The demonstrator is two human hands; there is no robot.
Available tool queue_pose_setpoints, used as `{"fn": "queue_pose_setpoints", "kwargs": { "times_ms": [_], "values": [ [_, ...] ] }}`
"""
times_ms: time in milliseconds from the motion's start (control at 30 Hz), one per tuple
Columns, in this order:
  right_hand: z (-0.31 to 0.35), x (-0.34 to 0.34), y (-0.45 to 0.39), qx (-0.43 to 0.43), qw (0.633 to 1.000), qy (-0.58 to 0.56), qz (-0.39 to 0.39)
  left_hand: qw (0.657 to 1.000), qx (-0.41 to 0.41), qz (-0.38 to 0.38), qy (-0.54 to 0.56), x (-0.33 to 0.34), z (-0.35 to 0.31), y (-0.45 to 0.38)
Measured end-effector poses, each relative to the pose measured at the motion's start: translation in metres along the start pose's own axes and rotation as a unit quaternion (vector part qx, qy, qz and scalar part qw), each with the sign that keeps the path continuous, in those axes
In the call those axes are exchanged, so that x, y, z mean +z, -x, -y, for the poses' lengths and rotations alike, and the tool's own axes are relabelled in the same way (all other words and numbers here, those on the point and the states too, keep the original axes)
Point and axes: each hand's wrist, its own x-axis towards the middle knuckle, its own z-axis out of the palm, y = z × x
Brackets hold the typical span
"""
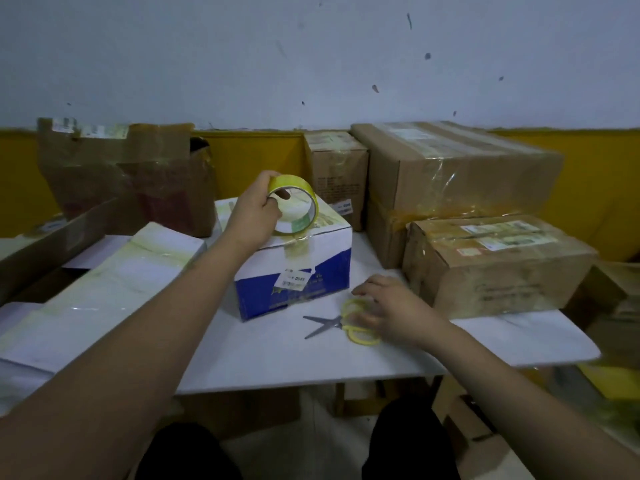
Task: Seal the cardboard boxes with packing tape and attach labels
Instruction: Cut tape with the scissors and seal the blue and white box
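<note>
Blue-and-white box (pixel 294 271) at frame centre, on a white table (pixel 311 358). Clear tape strip (pixel 297 249) down from its top edge over the front face, ending by a small white label (pixel 292 280) stuck on the blue part.

Tape roll (pixel 294 206) held on edge above the box top, just above centre; yellowish, hollow core facing the camera. Left hand (pixel 254 216) clamped on the roll, thumb across the outer rim, a fingertip showing inside the core.

Scissors (pixel 343 323) flat on the table, lower right of the box, grey blades pointing left, yellow loops to the right. Right hand (pixel 388 311) lying over the loops, fingers spread and blurred; whether gripping or only touching, cannot tell.

Left of centre, a long white box (pixel 104 289) with yellowish tape sheen, running toward the lower left edge. Upper left, a torn brown box (pixel 131 181) wrapped in tape. Upper right, a big brown box (pixel 457 178), taped, with a narrower carton (pixel 337 174) to its left. Right of centre, a low brown box (pixel 498 265) bearing printed labels on top, just beside the right hand. Behind all, a wall (pixel 311 57), white above, yellow below.
</note>
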Motion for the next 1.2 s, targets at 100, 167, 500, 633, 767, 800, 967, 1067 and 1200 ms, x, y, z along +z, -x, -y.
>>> {"fn": "queue_pose_setpoints", "kwargs": {
  "times_ms": [100,167,500,633,767,800,967,1067,1200],
  "values": [
    [-0.001,-0.002,0.010,-0.024,0.998,0.032,0.057,0.998,-0.034,0.027,0.053,-0.001,-0.005,-0.002],
    [0.002,-0.004,0.011,-0.026,0.996,0.047,0.065,0.994,-0.062,0.056,0.073,-0.008,-0.007,-0.004],
    [0.000,-0.074,0.036,0.109,0.991,-0.069,-0.021,0.981,-0.110,0.154,-0.044,-0.028,-0.036,-0.033],
    [0.019,-0.093,0.028,0.193,0.918,-0.346,-0.020,0.956,-0.160,0.241,-0.043,-0.038,-0.047,-0.065],
    [0.041,-0.082,0.013,0.149,0.801,-0.572,0.094,0.914,-0.206,0.330,-0.117,-0.028,-0.065,-0.098],
    [0.044,-0.078,0.010,0.143,0.791,-0.585,0.108,0.899,-0.219,0.354,-0.135,-0.022,-0.070,-0.102],
    [0.050,-0.068,0.004,0.151,0.747,-0.632,0.138,0.827,-0.232,0.441,-0.260,0.007,-0.080,-0.112],
    [0.047,-0.066,0.005,0.155,0.732,-0.644,0.159,0.801,-0.285,0.456,-0.262,0.011,-0.076,-0.116],
    [0.051,-0.066,0.000,0.153,0.724,-0.649,0.175,0.799,-0.333,0.444,-0.232,0.010,-0.067,-0.112]
  ]
}}
